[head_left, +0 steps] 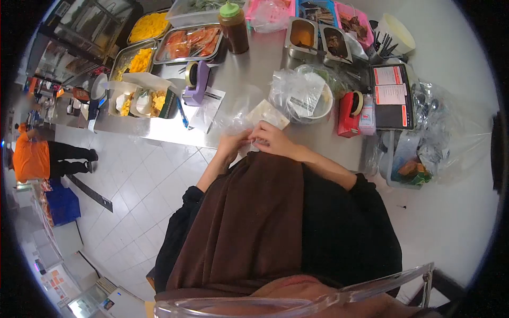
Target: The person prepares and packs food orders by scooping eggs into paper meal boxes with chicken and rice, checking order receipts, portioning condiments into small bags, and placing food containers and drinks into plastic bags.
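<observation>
At the front edge of the steel table, my left hand (234, 144) and my right hand (273, 140) are close together, fingers pinched on a clear plastic bag (231, 124). Just beyond my right fingers lies a flat pale packet (269, 113). A white bowl (324, 107) wrapped in clear plastic, with a printed label on it, stands beyond my right hand. Left of the bag are a paper slip (208, 109), a blue pen (182, 112) and a purple tape dispenser (197, 85).
Open food boxes (142, 100), a tray of packed red slices (188, 43) and a sauce bottle (233, 29) stand at the left and back. Metal pans (301, 37) are behind. A red tape dispenser (350, 114) sits right. A person in orange (33, 156) stands far left.
</observation>
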The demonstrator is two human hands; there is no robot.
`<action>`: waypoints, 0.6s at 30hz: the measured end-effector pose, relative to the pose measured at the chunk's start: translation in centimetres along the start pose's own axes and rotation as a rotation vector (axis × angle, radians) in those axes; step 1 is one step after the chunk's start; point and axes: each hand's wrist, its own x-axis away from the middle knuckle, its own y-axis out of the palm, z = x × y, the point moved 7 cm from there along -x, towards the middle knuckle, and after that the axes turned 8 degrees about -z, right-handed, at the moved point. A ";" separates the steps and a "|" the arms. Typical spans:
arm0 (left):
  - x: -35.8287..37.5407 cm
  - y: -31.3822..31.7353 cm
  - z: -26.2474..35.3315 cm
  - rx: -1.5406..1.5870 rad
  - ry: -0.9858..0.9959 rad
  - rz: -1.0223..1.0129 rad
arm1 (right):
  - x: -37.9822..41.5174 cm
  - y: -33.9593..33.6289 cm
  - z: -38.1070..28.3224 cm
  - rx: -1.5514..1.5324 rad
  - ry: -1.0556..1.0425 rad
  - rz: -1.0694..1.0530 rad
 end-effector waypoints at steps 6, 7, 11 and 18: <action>-2.0 -2.6 -3.1 0.114 -0.089 -0.020 | 0.4 0.0 2.1 -0.123 0.134 0.125; -1.9 -2.2 -3.0 0.128 -0.079 -0.027 | 1.0 0.5 3.5 -0.355 0.303 0.148; -1.7 -2.0 -3.4 0.155 -0.083 -0.049 | 1.6 1.1 3.8 -0.745 0.581 0.194; 0.1 -0.3 -1.2 0.078 -0.040 -0.022 | 2.0 1.3 4.0 -0.818 0.634 0.118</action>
